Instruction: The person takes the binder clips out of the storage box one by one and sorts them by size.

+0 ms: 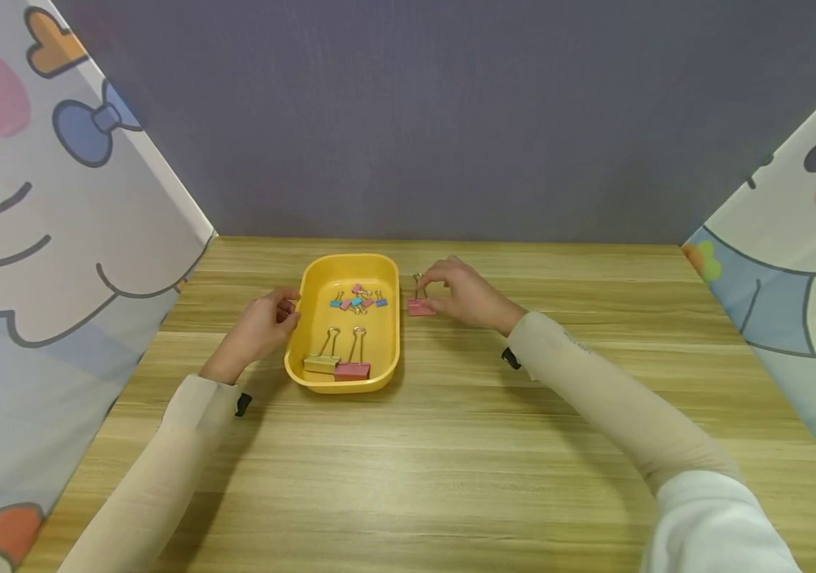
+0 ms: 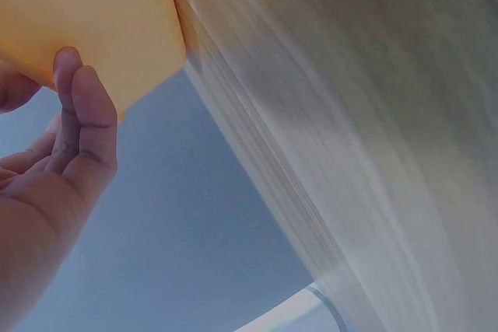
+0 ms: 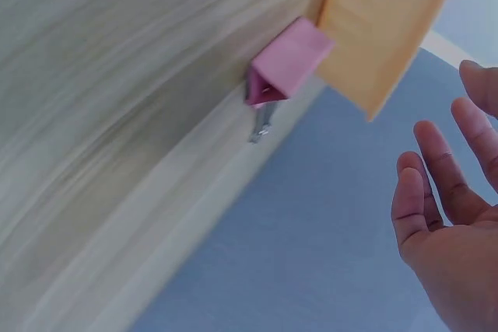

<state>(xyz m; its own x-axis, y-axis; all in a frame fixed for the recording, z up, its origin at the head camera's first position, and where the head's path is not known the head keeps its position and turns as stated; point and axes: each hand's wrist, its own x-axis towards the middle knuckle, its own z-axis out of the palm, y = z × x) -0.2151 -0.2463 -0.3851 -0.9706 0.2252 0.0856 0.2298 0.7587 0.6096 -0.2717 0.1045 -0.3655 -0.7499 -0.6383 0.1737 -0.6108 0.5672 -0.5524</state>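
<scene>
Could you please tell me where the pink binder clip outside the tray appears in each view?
Head: the pink clip is near the centre, between the yellow tray and the right hand.
Left wrist: not in this picture.
Right wrist: the pink clip is upper middle, beside the tray.
Shared landmark: the tray, visible in all three.

A grey panel (image 1: 408, 119) backs the wood-grain table (image 1: 408, 477) — cartoon-printed sheets (image 1: 35, 199) flanking it.

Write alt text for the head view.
A right hand hovers by a pink binder clip on a wooden table; the left hand is at the left edge of a yellow tray holding small colored clips and two larger clips.
</scene>
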